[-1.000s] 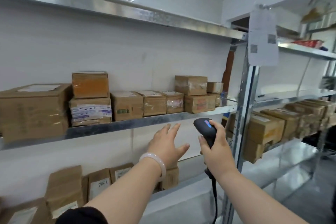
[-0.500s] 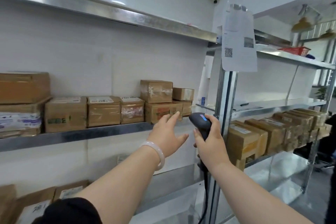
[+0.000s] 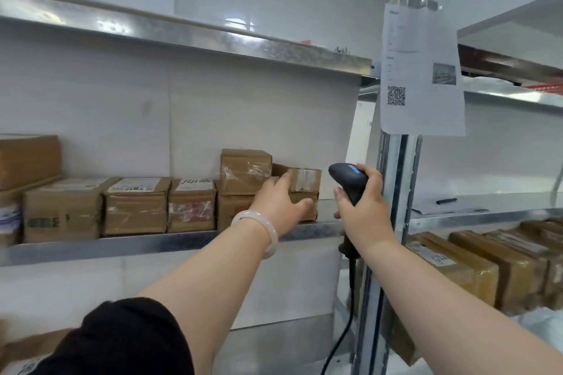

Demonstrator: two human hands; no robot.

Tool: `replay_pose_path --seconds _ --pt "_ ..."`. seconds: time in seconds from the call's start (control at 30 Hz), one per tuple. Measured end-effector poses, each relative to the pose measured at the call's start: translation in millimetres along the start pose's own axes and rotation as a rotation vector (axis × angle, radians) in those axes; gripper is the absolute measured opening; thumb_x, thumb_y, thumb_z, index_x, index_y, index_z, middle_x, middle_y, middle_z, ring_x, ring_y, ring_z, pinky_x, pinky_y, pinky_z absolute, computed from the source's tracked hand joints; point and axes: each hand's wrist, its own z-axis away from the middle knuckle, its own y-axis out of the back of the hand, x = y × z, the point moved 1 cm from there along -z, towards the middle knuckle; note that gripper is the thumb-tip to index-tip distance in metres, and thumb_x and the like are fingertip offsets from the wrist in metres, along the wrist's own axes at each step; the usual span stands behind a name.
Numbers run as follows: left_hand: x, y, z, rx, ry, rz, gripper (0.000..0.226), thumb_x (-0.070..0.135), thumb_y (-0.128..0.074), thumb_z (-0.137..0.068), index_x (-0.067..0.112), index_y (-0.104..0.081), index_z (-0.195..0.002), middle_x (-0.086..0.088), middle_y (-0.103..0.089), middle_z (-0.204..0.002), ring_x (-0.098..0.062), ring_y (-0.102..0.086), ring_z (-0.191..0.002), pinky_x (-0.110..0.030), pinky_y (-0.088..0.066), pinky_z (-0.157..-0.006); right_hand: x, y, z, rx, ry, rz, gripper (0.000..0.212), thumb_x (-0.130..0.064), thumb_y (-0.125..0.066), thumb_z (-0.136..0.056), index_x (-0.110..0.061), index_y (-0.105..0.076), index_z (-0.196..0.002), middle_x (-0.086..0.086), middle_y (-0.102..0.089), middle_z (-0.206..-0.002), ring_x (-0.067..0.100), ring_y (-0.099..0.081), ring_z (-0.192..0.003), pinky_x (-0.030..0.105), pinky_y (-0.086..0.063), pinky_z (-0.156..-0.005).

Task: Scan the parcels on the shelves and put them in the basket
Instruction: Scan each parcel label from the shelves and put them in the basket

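on the shelf (image 3: pixel 170 242): taped parcels (image 3: pixel 135 205)

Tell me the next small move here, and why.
Probably close the left hand on the small end parcel and draw it off the shelf: the open fingers already reach it, and the right hand holds the scanner ready.

Parcels (image 3: pixel 135 205): brown cardboard, clear glossy tape, white labels; one with green print (image 3: pixel 45 221).
Shelf (image 3: pixel 170 241): silver-grey mottled metal.
Scanner (image 3: pixel 350 178): black, blue strip on top.
Bracelet (image 3: pixel 268 231): milky white.
Sleeve (image 3: pixel 122 341): black.
Paper sheet (image 3: pixel 422 70): white, black QR pattern.
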Motion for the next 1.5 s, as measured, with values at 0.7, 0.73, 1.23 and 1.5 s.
replay_pose_path --seconds 0.7,0.73,1.23,1.5 --pt "18 -38 -97 0.02 0.277 -0.146 0.079 0.04 -0.053 -0.097 0.025 -0.006 -0.158 -0.014 -0.034 -0.153 -0.031 -0.053 -0.125 -0.037 -0.052 -0.095 60 -49 -124 -0.169 -0.081 -0.215 0.05 -0.023 -0.054 -0.098 -0.027 -0.029 -0.141 -0.003 -0.05 -0.117 0.02 -0.055 -0.103 0.027 -0.04 -0.085" --pt "19 -40 -98 0.049 0.279 -0.111 0.073 0.037 -0.053 -0.098 0.023 -0.013 -0.157 -0.013 -0.041 -0.148 -0.029 -0.056 -0.119 -0.035 -0.053 -0.092 62 -50 -125 -0.18 -0.086 -0.241 0.05 -0.022 -0.054 -0.097 -0.027 -0.03 -0.14 -0.004 -0.05 -0.116 0.02 -0.055 -0.104 0.026 -0.039 -0.085" --pt "38 -88 -62 0.555 0.106 0.292 0.016 0.023 -0.061 -0.095 0.026 -0.062 -0.112 0.005 -0.059 -0.118 -0.005 -0.058 -0.104 -0.024 -0.052 -0.088 101 6 -89 -0.12 0.124 -0.441 0.051 -0.022 -0.061 -0.095 -0.032 -0.034 -0.137 -0.02 -0.05 -0.117 -0.001 -0.056 -0.107 0.034 -0.05 -0.098" --pt "34 -152 -4 0.486 0.158 0.434 0.067 0.029 -0.066 -0.079 0.036 -0.047 -0.142 0.01 -0.052 -0.135 0.004 -0.054 -0.116 -0.023 -0.049 -0.101 142 44 -38 -0.147 0.066 -0.529 0.053 -0.016 -0.059 -0.095 -0.032 -0.033 -0.138 -0.014 -0.046 -0.126 -0.012 -0.051 -0.112 0.015 -0.049 -0.093"
